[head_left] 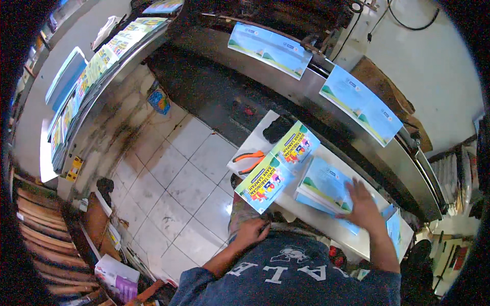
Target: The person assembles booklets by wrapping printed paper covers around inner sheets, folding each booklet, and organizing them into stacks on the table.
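Lying along a shelf on the far left are colourful printed sheets. Below them, a white and purple box sits in the lower left corner. Pale tiles cover the floor between the shelf and the person. Next come orange-handled pliers, on the left end of a white table, with the covers just beside them. The left hand is below these, near the person's lap, its fingers curled; whether it grips anything, I cannot tell. It is apart from the table's papers. Two bright covers, yellow, green and blue, lie side by side on the table, the lower one jutting past its near edge. Above, a blue sheet lies on a machine's rail. Right of the covers is a blue-topped stack, lying flat. The right hand is at the stack's right end, open, fingers spread, fingertips over its edge and not closed around it. A second blue sheet lies farther along the rail, and more blue paper rests on the table's right end.
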Demonstrator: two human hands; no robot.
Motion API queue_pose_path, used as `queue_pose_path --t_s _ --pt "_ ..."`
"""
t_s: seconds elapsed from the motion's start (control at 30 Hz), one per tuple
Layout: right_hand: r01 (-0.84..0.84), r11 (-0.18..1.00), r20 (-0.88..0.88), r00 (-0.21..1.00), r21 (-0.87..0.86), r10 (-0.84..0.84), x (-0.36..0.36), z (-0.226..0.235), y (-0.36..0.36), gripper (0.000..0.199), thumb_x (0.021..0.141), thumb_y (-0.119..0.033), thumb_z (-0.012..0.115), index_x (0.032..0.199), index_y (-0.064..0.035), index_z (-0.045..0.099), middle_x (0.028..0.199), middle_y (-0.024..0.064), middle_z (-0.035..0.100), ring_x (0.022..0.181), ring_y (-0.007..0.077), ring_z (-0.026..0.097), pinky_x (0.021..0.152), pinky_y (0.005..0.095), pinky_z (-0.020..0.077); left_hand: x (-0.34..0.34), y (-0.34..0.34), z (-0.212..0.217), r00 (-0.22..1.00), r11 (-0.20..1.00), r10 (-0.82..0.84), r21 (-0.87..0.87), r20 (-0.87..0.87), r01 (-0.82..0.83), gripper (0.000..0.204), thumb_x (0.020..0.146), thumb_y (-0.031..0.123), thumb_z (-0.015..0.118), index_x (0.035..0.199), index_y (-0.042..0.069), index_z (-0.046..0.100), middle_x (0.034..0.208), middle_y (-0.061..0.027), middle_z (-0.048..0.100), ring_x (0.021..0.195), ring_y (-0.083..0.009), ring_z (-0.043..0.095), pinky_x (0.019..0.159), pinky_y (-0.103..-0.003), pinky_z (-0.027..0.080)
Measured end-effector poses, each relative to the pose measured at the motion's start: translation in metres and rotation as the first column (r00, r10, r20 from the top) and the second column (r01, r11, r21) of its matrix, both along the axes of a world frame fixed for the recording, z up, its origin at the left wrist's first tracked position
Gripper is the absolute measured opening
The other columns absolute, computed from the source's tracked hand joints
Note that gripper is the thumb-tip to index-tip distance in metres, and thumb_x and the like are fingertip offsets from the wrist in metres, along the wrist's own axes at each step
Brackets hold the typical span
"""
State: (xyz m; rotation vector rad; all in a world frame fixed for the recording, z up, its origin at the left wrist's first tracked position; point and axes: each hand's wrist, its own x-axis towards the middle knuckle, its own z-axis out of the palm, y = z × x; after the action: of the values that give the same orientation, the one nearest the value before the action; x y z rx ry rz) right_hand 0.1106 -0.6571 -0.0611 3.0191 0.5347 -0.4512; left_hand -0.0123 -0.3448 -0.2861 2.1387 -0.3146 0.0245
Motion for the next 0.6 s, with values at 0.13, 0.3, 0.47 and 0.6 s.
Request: queue_pose_path --t_s 0.13,0.3,0.47,0.6 --pt "-0.007 0.998 -0.100 0.995 -0.060 0.001 -0.031 -0.021 -0.010 0.085 0.070 -0.041 0.077 0.138 -0.0071 0.041 0.149 0.0210 0.028 0.134 0.0383 0.032 0.109 0.0406 0.0322 0.002 -0.001 0.003 0.999 0.998 -0.044 0.036 0.000 0.044 0.019 0.082 0.020 0.063 0.080 0.002 0.060 0.074 -0.0178 0.059 0.069 -0.0351 0.060 0.063 -0.043 0.049" --pt "0.080 0.945 -0.292 0.956 0.316 0.017 -0.004 0.006 -0.032 0.054 0.081 -0.021 0.064 0.130 -0.0043 0.049 0.129 0.0185 0.054 0.115 0.0351 0.055 0.101 0.0401 0.0409 0.001 0.000 0.005 0.999 0.996 -0.053 0.078 0.014 0.051 0.020 0.084 0.021 0.062 0.082 0.002 0.060 0.075 -0.0180 0.060 0.071 -0.0353 0.061 0.064 -0.043 0.049" --pt "0.220 0.976 -0.094 0.971 0.008 -0.218 0.025 0.038 -0.047 0.041 0.082 -0.017 0.062 0.121 -0.0051 0.058 0.110 0.0206 0.064 0.095 0.0373 0.063 0.088 0.0425 0.0477 0.000 0.001 0.009 0.999 0.996 -0.039 0.076 0.002 0.039 0.022 0.085 0.024 0.061 0.082 0.002 0.060 0.076 -0.0184 0.060 0.072 -0.0356 0.061 0.066 -0.044 0.050" --pt "0.304 0.948 -0.063 0.952 0.088 -0.300 0.056 0.069 -0.068 0.036 0.083 -0.017 0.063 0.115 -0.0035 0.062 0.096 0.0196 0.067 0.092 0.0320 0.064 0.082 0.0394 0.0489 0.001 0.001 0.009 0.998 0.999 -0.008 0.039 -0.060 0.010 0.023 0.085 0.025 0.060 0.083 0.003 0.061 0.076 -0.0182 0.060 0.073 -0.0361 0.061 0.066 -0.045 0.050"
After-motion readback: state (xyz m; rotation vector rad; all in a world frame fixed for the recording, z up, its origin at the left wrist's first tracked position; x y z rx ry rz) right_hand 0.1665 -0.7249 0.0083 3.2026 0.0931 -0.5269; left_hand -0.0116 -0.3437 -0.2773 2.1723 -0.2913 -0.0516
